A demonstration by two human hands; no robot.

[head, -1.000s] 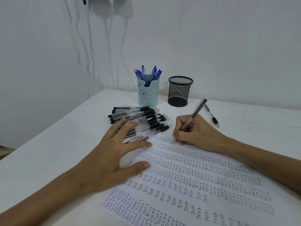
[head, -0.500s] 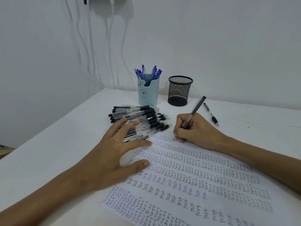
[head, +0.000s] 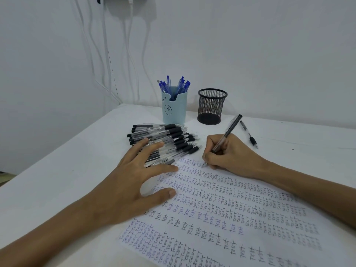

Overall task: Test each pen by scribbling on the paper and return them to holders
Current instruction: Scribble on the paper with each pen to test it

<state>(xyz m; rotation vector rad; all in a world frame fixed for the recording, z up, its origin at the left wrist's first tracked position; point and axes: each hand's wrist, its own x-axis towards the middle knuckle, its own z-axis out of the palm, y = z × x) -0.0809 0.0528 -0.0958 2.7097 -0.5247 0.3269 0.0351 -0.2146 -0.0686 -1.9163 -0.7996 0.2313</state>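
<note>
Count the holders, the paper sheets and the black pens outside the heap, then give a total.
Holders: 2, the blue holder and the black mesh holder.
Paper sheets: 1.
Black pens outside the heap: 2, the held pen in the right hand and the loose pen.
Total: 5.

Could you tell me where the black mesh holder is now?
In the head view, the black mesh holder stands near the wall, centre-right, just right of the blue holder.

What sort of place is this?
Likely a plain desk at home or in an office: a white table in a wall corner, a blue pen holder and a black mesh holder, a pile of pens, and paper covered in test scribbles.
</note>
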